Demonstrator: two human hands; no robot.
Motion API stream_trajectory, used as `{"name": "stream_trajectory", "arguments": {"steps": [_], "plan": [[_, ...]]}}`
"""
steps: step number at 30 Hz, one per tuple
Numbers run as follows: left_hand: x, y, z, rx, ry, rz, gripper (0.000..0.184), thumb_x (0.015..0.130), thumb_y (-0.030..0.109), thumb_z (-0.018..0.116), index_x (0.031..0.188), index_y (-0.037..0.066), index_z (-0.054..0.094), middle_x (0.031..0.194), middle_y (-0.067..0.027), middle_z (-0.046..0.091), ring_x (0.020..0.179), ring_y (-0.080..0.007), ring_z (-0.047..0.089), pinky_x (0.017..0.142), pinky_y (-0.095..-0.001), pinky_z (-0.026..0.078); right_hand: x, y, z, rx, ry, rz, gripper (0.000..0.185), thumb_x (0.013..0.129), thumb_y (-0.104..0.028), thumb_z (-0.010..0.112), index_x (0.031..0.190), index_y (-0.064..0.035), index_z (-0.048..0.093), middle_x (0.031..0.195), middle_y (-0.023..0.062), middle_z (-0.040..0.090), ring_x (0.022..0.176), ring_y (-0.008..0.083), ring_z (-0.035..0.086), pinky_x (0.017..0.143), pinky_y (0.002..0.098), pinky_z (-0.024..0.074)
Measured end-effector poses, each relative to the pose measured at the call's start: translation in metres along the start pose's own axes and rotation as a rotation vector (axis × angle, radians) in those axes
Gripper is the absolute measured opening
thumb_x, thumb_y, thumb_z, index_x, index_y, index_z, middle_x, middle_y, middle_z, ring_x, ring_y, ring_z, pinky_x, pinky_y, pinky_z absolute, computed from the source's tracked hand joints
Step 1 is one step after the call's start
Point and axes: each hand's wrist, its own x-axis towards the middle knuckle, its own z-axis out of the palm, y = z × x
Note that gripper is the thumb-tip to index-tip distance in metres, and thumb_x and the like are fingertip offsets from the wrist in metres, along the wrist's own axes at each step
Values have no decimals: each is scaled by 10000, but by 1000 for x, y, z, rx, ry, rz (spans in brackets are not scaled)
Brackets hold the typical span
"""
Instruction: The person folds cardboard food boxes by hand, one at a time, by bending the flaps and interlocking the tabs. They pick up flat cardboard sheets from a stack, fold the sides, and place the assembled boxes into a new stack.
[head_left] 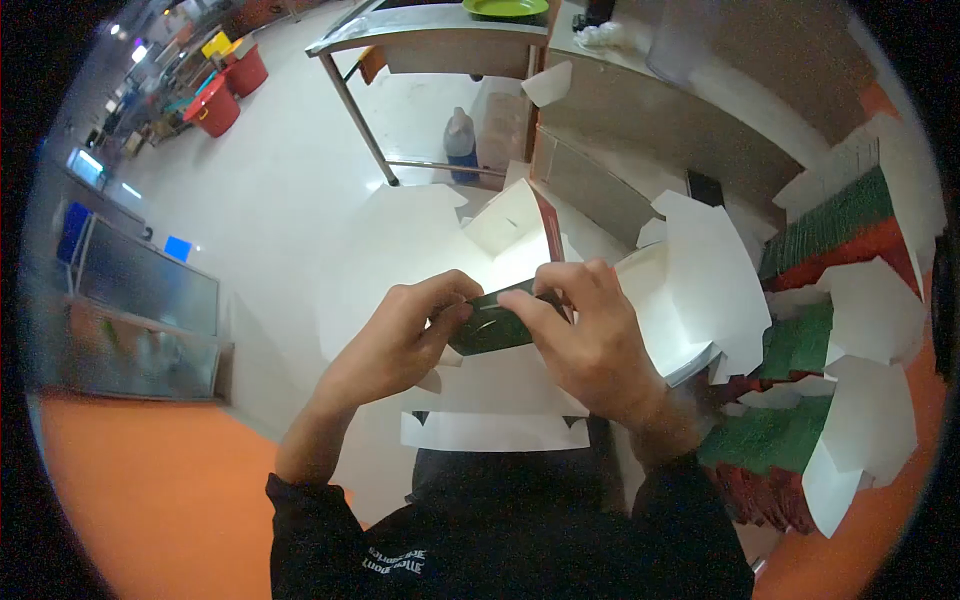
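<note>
A paperboard carton [489, 331] with a dark green panel, red side and white inside stands partly folded in front of my body. My left hand [400, 328] pinches the left end of its green panel between thumb and fingers. My right hand [592, 338] grips the right end of the same panel, with the thumb across its upper edge. White flaps spread out from the carton, and a long white flap lies near my lap. Another carton [665, 290], open with its white inside showing, sits just right of my right hand.
Several stacks of flat green-and-red cartons [785, 435] fill the right side. Ahead is a metal table [430, 30] with a green plate [505, 8], and a blue-and-white bottle [460, 145] below. Red tubs [213, 108] and a glass-sided cabinet [148, 290] are at left.
</note>
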Motion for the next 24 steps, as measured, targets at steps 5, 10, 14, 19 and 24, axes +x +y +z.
{"name": "stream_trajectory", "arguments": {"steps": [5,10,14,19,24], "plan": [[9,-43,-3,87,67,419,125,917,62,451,1005,15,527,815,-62,579,635,-116,589,382,-261,523,4,-10,3,6,239,183,316,684,-16,628,999,-36,622,928,105,483,790,247,513,661,348,455],[-4,-12,-9,50,-26,83,132,913,40,447,1008,3,531,796,-75,589,697,-144,604,558,-281,529,11,-3,4,34,-68,22,299,691,-3,646,984,-66,643,932,91,488,778,226,505,646,321,442],[-6,-28,-7,95,43,284,141,880,-8,457,999,-38,527,758,-154,610,705,-227,614,665,-334,481,16,-1,9,-65,-22,-2,327,695,9,673,1001,-102,650,1011,97,502,810,224,504,676,317,438],[7,-25,-11,-618,305,137,135,878,-19,462,1001,-58,503,902,-112,594,795,-166,617,710,-288,537,3,-19,29,40,292,-26,401,716,-112,712,1092,-79,577,1122,141,517,994,316,512,820,424,429],[11,-20,4,-876,365,240,304,879,17,498,1172,-40,439,1092,-132,550,920,-183,600,763,-306,538,3,-19,64,68,344,-88,523,657,-145,786,1106,-49,533,1119,168,519,1044,334,506,868,435,447]]}}
